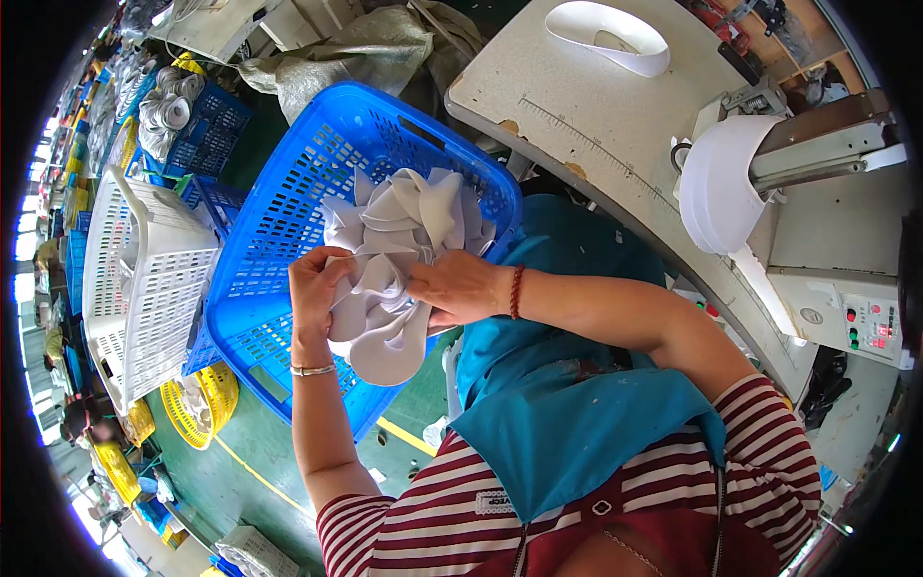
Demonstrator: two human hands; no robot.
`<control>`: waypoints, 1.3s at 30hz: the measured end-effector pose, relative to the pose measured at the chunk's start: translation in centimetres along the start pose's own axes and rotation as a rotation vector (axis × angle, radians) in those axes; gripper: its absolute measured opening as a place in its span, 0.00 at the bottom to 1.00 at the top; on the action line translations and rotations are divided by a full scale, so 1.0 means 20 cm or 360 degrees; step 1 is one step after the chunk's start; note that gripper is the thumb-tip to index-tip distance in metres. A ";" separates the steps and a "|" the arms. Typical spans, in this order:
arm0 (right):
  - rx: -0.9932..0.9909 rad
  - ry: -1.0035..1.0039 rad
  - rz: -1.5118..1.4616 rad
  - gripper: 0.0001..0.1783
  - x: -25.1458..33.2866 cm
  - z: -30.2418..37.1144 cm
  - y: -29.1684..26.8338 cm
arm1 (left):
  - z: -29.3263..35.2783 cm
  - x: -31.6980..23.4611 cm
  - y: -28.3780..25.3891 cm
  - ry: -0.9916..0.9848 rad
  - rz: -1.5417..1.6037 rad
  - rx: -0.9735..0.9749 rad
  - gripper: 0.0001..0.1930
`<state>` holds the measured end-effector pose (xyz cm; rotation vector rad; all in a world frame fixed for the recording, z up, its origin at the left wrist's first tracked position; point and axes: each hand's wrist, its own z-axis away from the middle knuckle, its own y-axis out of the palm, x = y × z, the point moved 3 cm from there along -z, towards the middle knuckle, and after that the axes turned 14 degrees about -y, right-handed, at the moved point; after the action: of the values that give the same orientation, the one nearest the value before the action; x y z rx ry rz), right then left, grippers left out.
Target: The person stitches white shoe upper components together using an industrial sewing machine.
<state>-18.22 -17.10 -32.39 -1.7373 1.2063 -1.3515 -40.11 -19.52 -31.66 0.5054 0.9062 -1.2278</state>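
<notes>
A pile of white curved sheet pieces (pixel 389 351), bent into loops and overlapping, lies in a large blue perforated plastic basket (pixel 279 188). On the pile's left side my left hand (pixel 315 287) pinches the edge of a piece between thumb and fingers. My right hand (pixel 460 287), a red beaded bracelet at its wrist, is closed on the pile's right side, its fingertips partly hidden among the folds. Whether both hands hold the same piece, I cannot tell.
To the right stands a worktable (pixel 558 115) with a white ring-shaped piece (pixel 611 38) on it. A machine (pixel 836 269) there carries white curved pieces (pixel 716 188) on its arm. White (pixel 154 288) and yellow (pixel 207 404) baskets stand to the left.
</notes>
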 end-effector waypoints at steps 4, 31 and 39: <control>0.0029 0.0004 0.0078 0.10 -0.04 -0.02 0.04 | 0.02 -0.04 0.01 0.0393 -0.0668 -0.0203 0.06; 0.0126 0.0080 0.0239 0.06 0.00 0.06 0.03 | -0.23 0.18 0.32 0.0605 -0.2234 -0.0449 0.17; -0.0034 0.0017 0.0206 0.06 0.07 0.18 -0.09 | -0.32 0.18 0.14 0.0260 -0.2134 -0.0793 0.14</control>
<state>-14.19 -17.95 -31.26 -1.6386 1.3194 -1.2776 -39.32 -15.89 -38.52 -0.5468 1.7322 -2.0351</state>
